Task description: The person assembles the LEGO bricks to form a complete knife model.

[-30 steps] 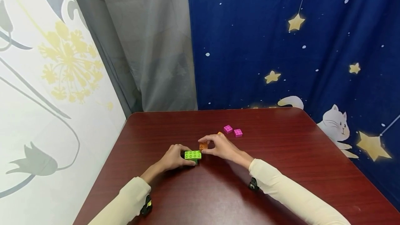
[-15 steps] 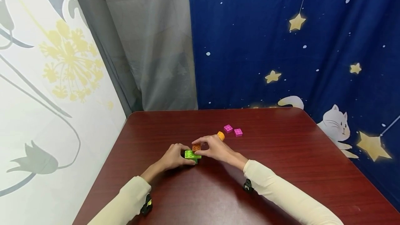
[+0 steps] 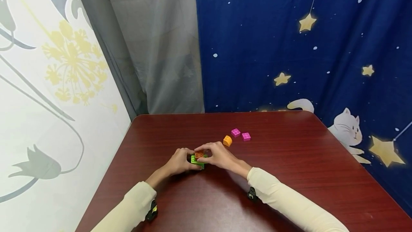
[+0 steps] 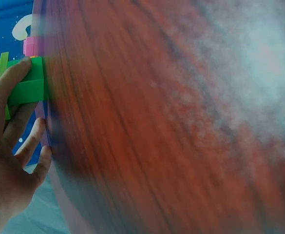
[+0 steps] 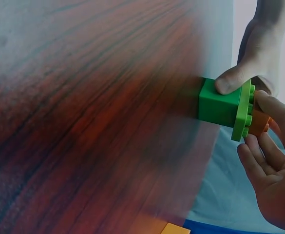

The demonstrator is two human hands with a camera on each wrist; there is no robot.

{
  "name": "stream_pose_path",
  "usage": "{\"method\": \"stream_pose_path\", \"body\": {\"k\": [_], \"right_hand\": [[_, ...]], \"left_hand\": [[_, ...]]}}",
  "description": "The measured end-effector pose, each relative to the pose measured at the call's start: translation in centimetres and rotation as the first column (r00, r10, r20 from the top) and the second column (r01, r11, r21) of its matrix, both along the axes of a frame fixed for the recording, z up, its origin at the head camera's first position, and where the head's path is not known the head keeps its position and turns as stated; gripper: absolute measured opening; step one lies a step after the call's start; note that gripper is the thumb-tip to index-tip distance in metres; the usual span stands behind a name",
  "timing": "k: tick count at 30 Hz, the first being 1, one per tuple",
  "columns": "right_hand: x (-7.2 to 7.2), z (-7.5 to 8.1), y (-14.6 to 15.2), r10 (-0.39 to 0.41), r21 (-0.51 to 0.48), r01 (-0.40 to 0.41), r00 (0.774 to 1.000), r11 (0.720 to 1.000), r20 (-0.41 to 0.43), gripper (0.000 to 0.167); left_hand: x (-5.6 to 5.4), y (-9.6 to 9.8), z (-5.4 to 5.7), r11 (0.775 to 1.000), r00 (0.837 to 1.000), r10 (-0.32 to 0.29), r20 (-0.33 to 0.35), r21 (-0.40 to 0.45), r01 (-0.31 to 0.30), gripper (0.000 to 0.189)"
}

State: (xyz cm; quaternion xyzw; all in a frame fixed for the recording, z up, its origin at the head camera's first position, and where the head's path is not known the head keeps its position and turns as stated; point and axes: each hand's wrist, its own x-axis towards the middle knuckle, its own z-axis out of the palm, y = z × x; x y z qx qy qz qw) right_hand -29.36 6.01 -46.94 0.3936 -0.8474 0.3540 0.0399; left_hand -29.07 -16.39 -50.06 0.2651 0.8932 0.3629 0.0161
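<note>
In the head view my left hand (image 3: 178, 163) pinches a green brick (image 5: 216, 108) between thumb and fingers, low on the table. A thin lime-green studded plate (image 5: 241, 113) sits on top of that brick. My right hand (image 3: 220, 155) pinches a small orange building brick (image 3: 199, 154) over the plate's studs, about mid-plate. In the right wrist view the orange brick is right at the studs, partly behind my thumb. The left wrist view shows the green brick (image 4: 32, 90) between thumb and fingers, the lower fingers extended.
Beyond my right hand lie a yellow-orange rounded brick (image 3: 227, 141) and two pink bricks, one left (image 3: 235, 133) and one right (image 3: 246, 136). The dark red wooden table (image 3: 219, 203) ends at curtains behind and a patterned white panel (image 3: 70, 135) on the left.
My right hand has carried the orange brick leftward from beside the lime-green plate to over its studs, uncovering the yellow-orange brick. The left hand has stayed in place.
</note>
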Motion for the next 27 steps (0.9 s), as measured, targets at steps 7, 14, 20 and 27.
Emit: {"method": "stream_pose_path", "body": {"k": [7, 14, 20, 27], "right_hand": [[-0.1, -0.4, 0.1, 0.002, -0.028, -0.001, 1.000, 1.000, 0.016, 0.035], [-0.3, -0.9, 0.3, -0.002, -0.034, 0.002, 1.000, 0.999, 0.017, 0.035], [-0.4, -1.5, 0.4, 0.017, -0.055, -0.016, 1.000, 0.998, 0.023, 0.036], [-0.1, -2.1, 0.5, 0.006, -0.086, -0.008, 1.000, 0.996, -0.028, 0.038]], "left_hand": [[0.0, 0.0, -0.1, 1.000, 1.000, 0.002, -0.025, -0.016, -0.002, 0.034], [0.0, 0.1, -0.1, 1.000, 1.000, -0.001, -0.016, -0.007, 0.001, 0.032], [-0.1, 0.0, -0.1, 1.000, 1.000, 0.008, -0.016, -0.010, -0.008, 0.034], [-0.1, 0.1, -0.2, 1.000, 0.999, 0.011, -0.032, -0.028, -0.012, 0.039]]}}
